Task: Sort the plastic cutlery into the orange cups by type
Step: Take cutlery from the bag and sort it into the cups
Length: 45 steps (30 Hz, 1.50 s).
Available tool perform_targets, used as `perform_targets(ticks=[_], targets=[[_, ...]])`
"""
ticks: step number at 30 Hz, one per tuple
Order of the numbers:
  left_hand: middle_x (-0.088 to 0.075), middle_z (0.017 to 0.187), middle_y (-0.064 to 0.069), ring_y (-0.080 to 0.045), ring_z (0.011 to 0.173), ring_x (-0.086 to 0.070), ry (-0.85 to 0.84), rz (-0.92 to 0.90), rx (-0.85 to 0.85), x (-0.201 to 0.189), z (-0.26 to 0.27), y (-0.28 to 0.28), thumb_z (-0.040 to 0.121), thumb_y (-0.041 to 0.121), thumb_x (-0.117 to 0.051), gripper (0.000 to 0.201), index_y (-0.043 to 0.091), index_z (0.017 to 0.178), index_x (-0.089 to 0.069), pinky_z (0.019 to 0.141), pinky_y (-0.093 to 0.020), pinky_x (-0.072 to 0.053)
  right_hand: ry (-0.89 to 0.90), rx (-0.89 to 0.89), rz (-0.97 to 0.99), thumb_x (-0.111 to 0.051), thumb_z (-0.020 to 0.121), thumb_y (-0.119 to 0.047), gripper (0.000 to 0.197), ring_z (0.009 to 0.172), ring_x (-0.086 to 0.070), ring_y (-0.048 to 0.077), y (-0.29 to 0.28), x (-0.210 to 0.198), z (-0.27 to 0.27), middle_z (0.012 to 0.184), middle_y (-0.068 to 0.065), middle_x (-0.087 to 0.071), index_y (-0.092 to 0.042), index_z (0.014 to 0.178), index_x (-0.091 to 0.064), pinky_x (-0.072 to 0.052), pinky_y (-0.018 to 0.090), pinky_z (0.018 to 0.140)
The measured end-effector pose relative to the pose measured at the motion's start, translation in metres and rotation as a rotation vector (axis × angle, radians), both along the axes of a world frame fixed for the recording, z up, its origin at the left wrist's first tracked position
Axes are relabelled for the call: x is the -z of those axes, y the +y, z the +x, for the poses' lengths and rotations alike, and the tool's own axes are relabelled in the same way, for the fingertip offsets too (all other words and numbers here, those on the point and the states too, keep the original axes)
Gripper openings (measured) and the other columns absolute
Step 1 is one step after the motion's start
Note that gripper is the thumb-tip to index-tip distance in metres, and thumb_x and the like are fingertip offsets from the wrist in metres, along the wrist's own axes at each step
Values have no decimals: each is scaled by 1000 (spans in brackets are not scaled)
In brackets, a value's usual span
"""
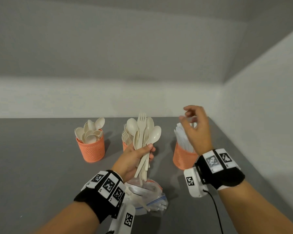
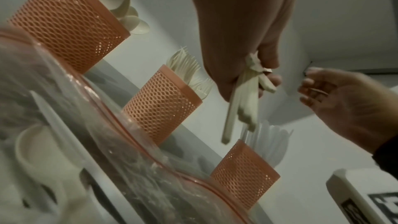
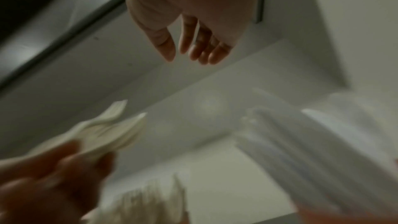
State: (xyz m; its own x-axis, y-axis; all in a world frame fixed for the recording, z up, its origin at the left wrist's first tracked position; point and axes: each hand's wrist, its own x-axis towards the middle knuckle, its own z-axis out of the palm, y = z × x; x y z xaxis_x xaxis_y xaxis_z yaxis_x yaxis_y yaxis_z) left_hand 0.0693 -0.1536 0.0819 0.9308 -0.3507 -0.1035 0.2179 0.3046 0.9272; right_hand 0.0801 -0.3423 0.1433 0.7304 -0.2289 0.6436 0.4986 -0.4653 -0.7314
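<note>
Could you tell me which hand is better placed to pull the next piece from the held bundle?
Right: the right hand is empty, raised beside the bundle that the left hand grips.

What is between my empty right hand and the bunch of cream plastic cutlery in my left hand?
Nothing visible. The right hand hovers open above the orange mesh cup of white knives, and only open air separates it from the bunch of cream plastic cutlery that the left hand grips.
</note>
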Motion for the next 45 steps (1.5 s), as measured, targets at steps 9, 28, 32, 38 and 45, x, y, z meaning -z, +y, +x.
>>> perform_targets(ticks=[9, 28, 32, 38, 45], targets=[[-65, 107, -21, -30, 93, -66, 60, -172, -75, -9, -5, 6, 91, 20, -54, 42, 1, 129, -52, 66, -36, -56, 732, -446, -33, -50, 92, -42, 41, 90, -62, 13, 74, 24, -32, 94, -5, -57, -20, 126, -43, -53, 29, 75], [-64, 84, -17, -22, 73, -64, 43, -54, -117, -9, -6, 34, 93, 8, -50, 18, 3, 101, -64, 65, -32, -56, 706, -414, 45, -35, 100, -15, 28, 80, -58, 1, 101, 18, -39, 93, -4, -58, -9, 116, -57, -49, 8, 66], [-67, 72, -9, -14, 65, -67, 32, -45, -74, -12, -5, 41, 92, 6, -50, 14, 1, 93, -64, 61, -26, -57, 677, -285, 21, -29, 101, -28, 39, 92, -53, 8, 95, 11, -36, 98, -2, -50, -9, 111, -62, -36, 14, 81], [-67, 98, -15, -23, 91, -66, 13, -6, 56, -17, -15, 37, 94, 10, -50, 27, 0, 118, -59, 83, -33, -54, 798, -428, 70, -29, 99, -35, 35, 105, -57, 6, 107, 30, -31, 110, -7, -59, -27, 123, -53, -47, 16, 86], [-61, 85, -14, -24, 80, -58, -149, 124, -40, -21, -19, 35, 91, 1, -51, 20, 7, 108, -60, 72, -27, -52, 539, -262, 145, -43, 97, -23, 34, 61, -59, -8, 106, 15, -37, 106, 12, -58, -13, 130, -43, -43, 2, 50]])
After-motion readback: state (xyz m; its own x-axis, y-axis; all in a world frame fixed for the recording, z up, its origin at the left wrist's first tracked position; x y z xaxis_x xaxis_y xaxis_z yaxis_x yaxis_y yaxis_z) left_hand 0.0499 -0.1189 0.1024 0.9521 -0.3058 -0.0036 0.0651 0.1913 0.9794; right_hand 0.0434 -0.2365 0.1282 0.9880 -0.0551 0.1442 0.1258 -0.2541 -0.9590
